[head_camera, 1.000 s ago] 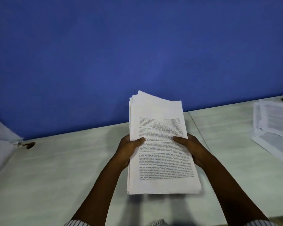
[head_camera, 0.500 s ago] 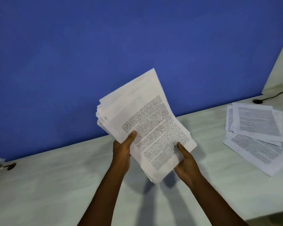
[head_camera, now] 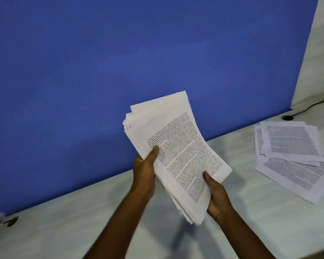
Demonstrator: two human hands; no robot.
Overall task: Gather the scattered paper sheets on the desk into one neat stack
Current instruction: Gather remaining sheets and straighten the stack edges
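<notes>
A thick bundle of printed paper sheets (head_camera: 178,146) is held up above the pale desk (head_camera: 82,221), tilted so its top leans left toward the blue partition. My left hand (head_camera: 144,171) grips its left edge, thumb on the top page. My right hand (head_camera: 216,195) grips the lower right edge, thumb on the printed face. The bundle's edges are uneven, with sheets fanned at the top left and bottom. Several loose printed sheets (head_camera: 292,156) lie overlapping on the desk at the right.
A blue partition (head_camera: 138,62) stands along the desk's back edge. A round cable hole (head_camera: 287,117) with a black cable sits behind the loose sheets; another hole (head_camera: 12,221) is at the far left, beside white paper at the frame edge.
The bundle went from upright and square to tilted left and lifted. The view swung right, bringing the loose sheets on the right further into sight.
</notes>
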